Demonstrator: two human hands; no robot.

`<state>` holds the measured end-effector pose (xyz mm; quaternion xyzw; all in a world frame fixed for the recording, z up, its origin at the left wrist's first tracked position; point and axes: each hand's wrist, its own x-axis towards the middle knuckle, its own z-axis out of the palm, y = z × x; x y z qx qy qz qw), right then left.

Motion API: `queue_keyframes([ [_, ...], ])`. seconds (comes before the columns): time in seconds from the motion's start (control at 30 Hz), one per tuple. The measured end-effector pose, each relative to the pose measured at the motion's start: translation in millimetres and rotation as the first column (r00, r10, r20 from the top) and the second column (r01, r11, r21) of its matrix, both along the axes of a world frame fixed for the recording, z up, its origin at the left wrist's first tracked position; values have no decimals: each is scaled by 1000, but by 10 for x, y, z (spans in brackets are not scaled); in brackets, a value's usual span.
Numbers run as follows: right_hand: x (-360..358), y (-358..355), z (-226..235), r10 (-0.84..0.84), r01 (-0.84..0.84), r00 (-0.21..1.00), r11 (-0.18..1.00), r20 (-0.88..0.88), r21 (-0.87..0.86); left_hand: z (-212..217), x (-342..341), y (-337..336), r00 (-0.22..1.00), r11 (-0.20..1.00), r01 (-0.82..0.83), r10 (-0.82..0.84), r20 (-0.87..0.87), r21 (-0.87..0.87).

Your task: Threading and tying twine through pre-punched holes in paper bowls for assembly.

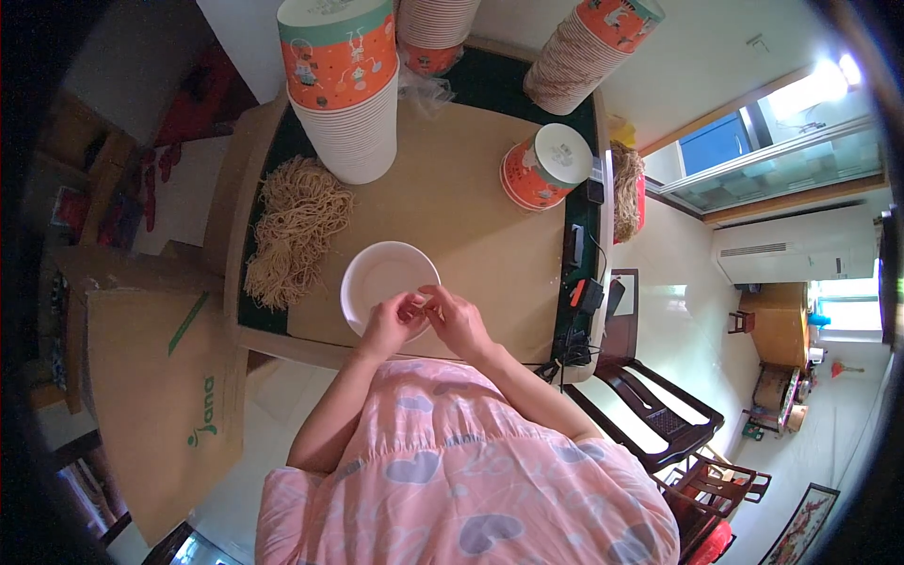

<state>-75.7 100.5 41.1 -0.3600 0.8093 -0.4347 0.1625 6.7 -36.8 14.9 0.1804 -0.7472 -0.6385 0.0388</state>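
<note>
A white paper tub (pixel 377 273) stands on the brown board with its mouth upward, right in front of me. Over its near right rim my left hand (pixel 394 322) and my right hand (pixel 456 318) meet, both with fingers pinched together. What lies between the fingertips, if anything, is too small to make out. Left of the tub is a loose heap of beige string (pixel 297 231). Behind it rises a tall stack of nested paper tubs (pixel 344 113), upside down, the top one orange and green. A shorter upside-down stack (pixel 537 174) sits at the far right of the board.
Two more tub stacks, one in the middle (pixel 435 28) and one at right (pixel 584 66), stand at the table's back. Cables and a power strip (pixel 576 245) line the right edge. A large cardboard box (pixel 155 395) is at left, a dark wooden chair (pixel 650 410) at right.
</note>
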Motion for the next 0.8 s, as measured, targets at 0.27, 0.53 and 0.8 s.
queue_keyframes([
  [0.27, -31, -16, 37, -6, 8, 998, 999, 64, -31, 158, -46, 68, 999, 966, -8, -2, -36, -260],
  [0.53, -27, -20, 24, 2, 0, 998, 1000, 62, -27, 156, -51, 83, 998, 969, -59, 49, -49, -241],
  [0.8, -16, -18, -5, 11, -10, 1000, 1000, 29, -2, 146, 20, 29, 996, 973, -83, 84, -4, -216],
])
